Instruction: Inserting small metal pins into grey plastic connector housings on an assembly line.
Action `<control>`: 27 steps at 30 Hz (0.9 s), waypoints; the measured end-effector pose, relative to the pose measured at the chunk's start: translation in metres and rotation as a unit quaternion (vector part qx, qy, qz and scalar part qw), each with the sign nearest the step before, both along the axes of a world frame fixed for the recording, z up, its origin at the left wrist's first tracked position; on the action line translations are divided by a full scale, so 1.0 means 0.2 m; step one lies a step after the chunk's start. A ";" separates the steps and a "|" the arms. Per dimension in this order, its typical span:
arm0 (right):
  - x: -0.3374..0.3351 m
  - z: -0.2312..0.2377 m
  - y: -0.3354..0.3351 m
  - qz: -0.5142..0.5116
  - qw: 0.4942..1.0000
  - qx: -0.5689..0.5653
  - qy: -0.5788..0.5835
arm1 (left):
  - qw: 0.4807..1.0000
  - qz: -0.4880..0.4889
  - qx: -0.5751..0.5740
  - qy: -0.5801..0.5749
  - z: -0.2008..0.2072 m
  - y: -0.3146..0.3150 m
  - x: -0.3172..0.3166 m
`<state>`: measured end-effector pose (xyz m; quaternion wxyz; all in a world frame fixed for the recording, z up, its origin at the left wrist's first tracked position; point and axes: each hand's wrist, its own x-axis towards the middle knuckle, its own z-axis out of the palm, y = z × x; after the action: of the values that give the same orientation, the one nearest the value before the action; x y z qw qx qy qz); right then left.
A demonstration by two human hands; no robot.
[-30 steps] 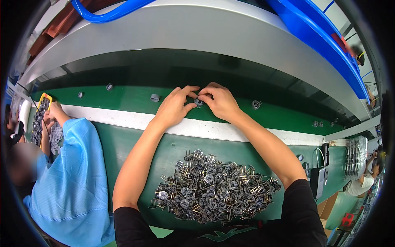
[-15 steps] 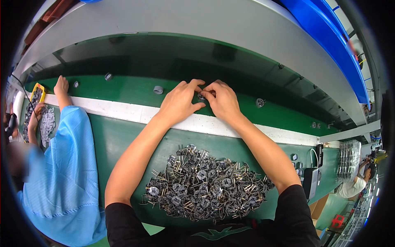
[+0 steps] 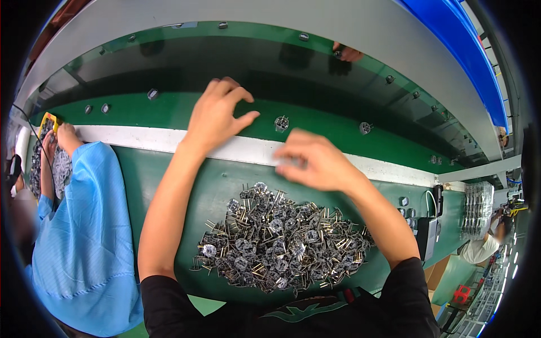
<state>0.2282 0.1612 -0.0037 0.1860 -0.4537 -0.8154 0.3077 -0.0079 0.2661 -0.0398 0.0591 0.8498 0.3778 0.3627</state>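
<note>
My left hand (image 3: 218,115) is over the green belt, thumb and forefinger apart, with nothing visible between them. Its palm hides the patch of belt beneath. To its right on the belt stands a small round clear-and-dark part with metal pins (image 3: 282,124), touched by neither hand. My right hand (image 3: 315,162) hovers around the white rail (image 3: 248,151), on the near side of that part. Its fingers are smeared by motion, so I cannot make out whether they hold anything. Below both hands, a heap of pronged plug-like parts (image 3: 282,242) lies on the green table.
More small parts ride the belt, including a pinned one (image 3: 365,128) at right and a grey ring-like one (image 3: 153,94) at left. A co-worker in a blue garment (image 3: 84,236) sits at left beside a yellow bin (image 3: 49,121). A dark box-shaped device (image 3: 426,242) stands at right.
My hands have come apart, leaving the pinned part on the belt. My right hand has drawn back toward the heap; the left has shifted left. The co-worker's reaching hand has moved back toward the bin.
</note>
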 end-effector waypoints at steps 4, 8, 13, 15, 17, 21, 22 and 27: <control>-0.01 0.01 -0.07 0.083 0.987 -0.136 -0.021 | 0.995 -0.011 -0.080 0.056 -0.08 0.06 -0.07; 0.03 -0.04 -0.07 0.071 0.993 -0.086 0.042 | 0.999 -0.010 -0.042 0.001 -0.14 0.10 -0.02; 0.06 -0.04 -0.07 -0.034 0.973 -0.216 0.081 | 0.986 0.018 -0.163 -0.021 -0.10 0.06 0.01; 0.05 -0.07 -0.07 -0.055 0.975 -0.185 0.114 | 0.981 0.009 -0.195 -0.023 -0.08 0.05 0.00; 0.02 -0.07 -0.06 -0.100 0.962 -0.172 0.189 | 0.977 -0.020 -0.210 -0.028 -0.06 0.04 0.02; 0.00 -0.05 0.03 -0.084 0.976 -0.139 0.146 | 0.993 -0.063 -0.100 -0.003 -0.14 0.04 0.02; 0.00 -0.05 0.05 -0.072 0.985 -0.117 0.104 | 0.993 -0.056 -0.100 0.006 -0.13 0.04 0.03; -0.01 -0.11 0.17 -0.119 0.984 -0.037 0.130 | 0.989 -0.062 -0.129 0.028 -0.07 0.01 0.04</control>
<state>0.2255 0.1959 -0.0266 0.3088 -0.5098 -0.7128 0.3697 0.0009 0.2690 -0.0541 0.1794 0.8669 0.3696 0.2825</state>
